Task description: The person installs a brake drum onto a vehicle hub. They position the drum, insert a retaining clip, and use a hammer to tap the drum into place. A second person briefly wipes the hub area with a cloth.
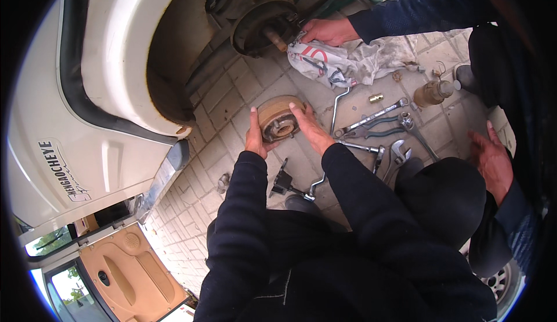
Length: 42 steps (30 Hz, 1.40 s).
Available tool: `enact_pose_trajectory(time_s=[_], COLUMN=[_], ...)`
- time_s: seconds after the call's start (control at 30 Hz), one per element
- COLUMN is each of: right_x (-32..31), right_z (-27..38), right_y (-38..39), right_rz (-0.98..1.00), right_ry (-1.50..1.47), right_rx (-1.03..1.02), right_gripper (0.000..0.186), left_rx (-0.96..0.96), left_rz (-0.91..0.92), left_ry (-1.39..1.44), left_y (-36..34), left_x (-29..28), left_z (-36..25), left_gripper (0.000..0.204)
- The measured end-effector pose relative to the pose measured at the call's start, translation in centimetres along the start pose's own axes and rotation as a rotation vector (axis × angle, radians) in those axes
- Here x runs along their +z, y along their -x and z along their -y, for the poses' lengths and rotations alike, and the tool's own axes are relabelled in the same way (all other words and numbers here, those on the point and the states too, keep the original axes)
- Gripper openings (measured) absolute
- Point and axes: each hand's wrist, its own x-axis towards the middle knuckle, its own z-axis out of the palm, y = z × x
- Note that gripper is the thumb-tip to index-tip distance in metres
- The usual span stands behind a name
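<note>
A rusty brake drum (284, 108) is held between my two hands above the paving, its hub side with the centre hole tilted toward me. Along its left side lie the fingers and thumb of my left hand (255, 136). My right hand (311, 128) grips the opposite side, its fingertips on the rim. Beyond it, the bare axle stub (274, 39) sticks out of the backing plate (246, 32) under the vehicle. Another person's hand (331, 32) holds a crumpled white plastic bag (325, 64) beside that stub.
On the right lie a combination wrench (371, 117), pliers (377, 132), an adjustable wrench (399, 152) and a brass-coloured socket (376, 98). A brown bottle (432, 93) stands near the co-worker's shoe. The white vehicle body (110, 78) fills the left; a dark puller-like tool (282, 180) lies near my feet.
</note>
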Motion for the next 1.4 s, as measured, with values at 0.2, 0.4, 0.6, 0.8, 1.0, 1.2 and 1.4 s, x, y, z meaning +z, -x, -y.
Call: enact_pose_trajectory(time_s=[0.2, 0.4, 0.6, 0.8, 1.0, 1.2, 1.4], right_x=[0.3, 0.6, -0.1, -0.4, -2.4, -0.3, 1.4], right_z=[0.8, 5.9, 14.8, 20.9, 24.7, 24.9, 22.9], right_y=[-0.4, 1.0, -0.3, -2.6, -6.0, -6.6, -6.5], right_rz=[-0.078, -0.255, -0.295, 0.033, 0.264, 0.359, -0.044], right_ry=[0.145, 0.833, 0.403, 0.25, 0.352, 0.029, 0.486], right_rx=[-0.009, -0.141, -0.532, -0.13, 0.119, 0.331, -0.057], right_gripper=[0.093, 0.064, 0.054, 0.053, 0.034, 0.027, 0.024], left_rx=[-0.008, 0.012, 0.032, 0.063, 0.087, 0.085, 0.113], left_rz=[-0.004, -0.075, -0.123, -0.179, -0.174, -0.202, -0.194], left_ry=[0.065, 0.097, 0.038, 0.135, 0.158, 0.174, 0.203], left_y=[-0.4, -0.3, -0.4, -0.1, 0.3, 0.8, 0.9], left_x=[-0.2, -0.1, 0.3, 0.8, 1.0, 1.2, 1.4], left_z=[0.3, 0.9, 0.7, 0.8, 0.8, 0.3, 0.1], left_gripper=[0.092, 0.089, 0.091, 0.097, 0.108, 0.114, 0.112])
